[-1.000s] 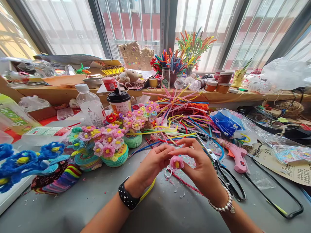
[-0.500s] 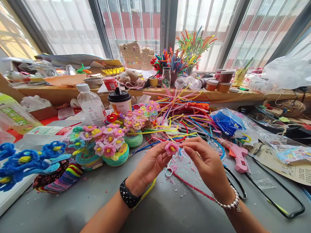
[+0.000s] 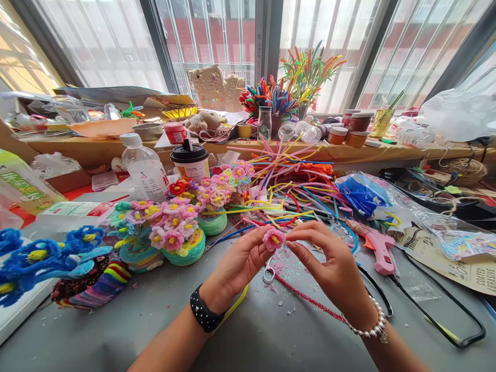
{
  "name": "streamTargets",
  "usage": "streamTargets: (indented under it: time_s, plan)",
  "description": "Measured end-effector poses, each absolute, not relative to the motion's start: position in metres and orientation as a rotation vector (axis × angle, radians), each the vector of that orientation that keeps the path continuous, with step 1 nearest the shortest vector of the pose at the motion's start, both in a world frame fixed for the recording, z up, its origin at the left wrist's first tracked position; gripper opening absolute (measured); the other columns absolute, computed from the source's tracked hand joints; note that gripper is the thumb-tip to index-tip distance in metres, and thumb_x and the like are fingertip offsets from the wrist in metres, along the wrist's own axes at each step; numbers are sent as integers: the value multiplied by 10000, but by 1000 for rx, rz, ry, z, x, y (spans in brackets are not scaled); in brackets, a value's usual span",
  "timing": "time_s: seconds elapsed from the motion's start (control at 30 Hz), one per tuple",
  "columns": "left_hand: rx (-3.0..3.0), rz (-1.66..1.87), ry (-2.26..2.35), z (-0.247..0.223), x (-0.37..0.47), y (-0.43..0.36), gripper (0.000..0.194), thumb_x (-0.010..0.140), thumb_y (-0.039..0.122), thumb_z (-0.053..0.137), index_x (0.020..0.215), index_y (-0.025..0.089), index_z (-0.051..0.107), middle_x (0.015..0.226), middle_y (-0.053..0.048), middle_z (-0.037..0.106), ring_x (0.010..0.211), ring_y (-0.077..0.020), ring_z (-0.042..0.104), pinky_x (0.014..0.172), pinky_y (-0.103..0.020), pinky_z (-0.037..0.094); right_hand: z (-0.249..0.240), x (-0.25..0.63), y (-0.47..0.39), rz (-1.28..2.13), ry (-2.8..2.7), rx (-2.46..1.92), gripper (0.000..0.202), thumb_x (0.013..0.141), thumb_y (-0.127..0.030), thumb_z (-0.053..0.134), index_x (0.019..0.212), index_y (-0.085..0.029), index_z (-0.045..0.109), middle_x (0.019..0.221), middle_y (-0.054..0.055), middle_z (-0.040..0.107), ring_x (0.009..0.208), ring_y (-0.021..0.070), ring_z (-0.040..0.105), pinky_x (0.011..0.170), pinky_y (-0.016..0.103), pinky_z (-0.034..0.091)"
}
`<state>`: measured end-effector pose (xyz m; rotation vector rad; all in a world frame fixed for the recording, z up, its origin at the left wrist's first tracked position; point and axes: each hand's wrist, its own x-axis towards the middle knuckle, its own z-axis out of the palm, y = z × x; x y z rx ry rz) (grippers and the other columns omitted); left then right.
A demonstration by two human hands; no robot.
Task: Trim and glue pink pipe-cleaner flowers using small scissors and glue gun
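Observation:
A small pink pipe-cleaner flower [image 3: 273, 239] with a yellow centre is held up above the grey table [image 3: 267, 338]. My left hand [image 3: 240, 263] pinches it from the left, its fingers curled behind the petals. From the other side, the thumb and forefinger of my right hand [image 3: 331, 263] close on the flower's right edge. Below the hands lie scissors [image 3: 268, 274], of which mainly a pale finger loop shows, and a red tinsel pipe cleaner [image 3: 310, 300]. Pink fluff and glittery bits are scattered around them. A yellow pipe cleaner [image 3: 235, 306] passes behind my left wrist.
Pots of pink pipe-cleaner flowers [image 3: 174, 222] and blue flowers [image 3: 36, 256] stand on the left, near a bottle [image 3: 145, 170] and a lidded cup [image 3: 190, 164]. Loose pipe cleaners [image 3: 294, 175] pile up behind my hands. A pink glue gun [image 3: 382, 248] with a black cord lies right.
My right fingertips have shifted slightly at the flower's right edge. The small blue piece seen beside them before no longer shows. The flower has turned a little; my left hand stays nearly still.

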<state>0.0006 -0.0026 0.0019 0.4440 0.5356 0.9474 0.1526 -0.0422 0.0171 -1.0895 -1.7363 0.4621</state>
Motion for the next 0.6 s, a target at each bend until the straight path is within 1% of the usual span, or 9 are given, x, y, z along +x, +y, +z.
streamTargets:
  time_s: [0.23,0.43,0.6]
  plan:
    - [438,951,555,3,1,-2,63,733,76,546,731,96,605,678,-19,645,571,-66,614,562,-127,522,18,152,-43,405,-1728,-1118,94,781,-237,543,795,-216,633,814,45,610,813,191,549,728,345,451]
    - [442,958,610,6,1,-3,62,747,76,534,731,108,584,678,-2,622,554,-57,608,539,-125,512,20,153,-44,391,-1707,-1145,95,782,-246,541,781,-216,630,810,39,609,811,187,552,725,335,445]
    - [434,971,553,5,1,-3,76,745,58,529,746,104,590,683,-4,626,560,-58,610,533,-130,509,20,153,-43,366,-1703,-1163,92,776,-246,544,772,-213,630,802,33,613,807,185,558,729,327,441]
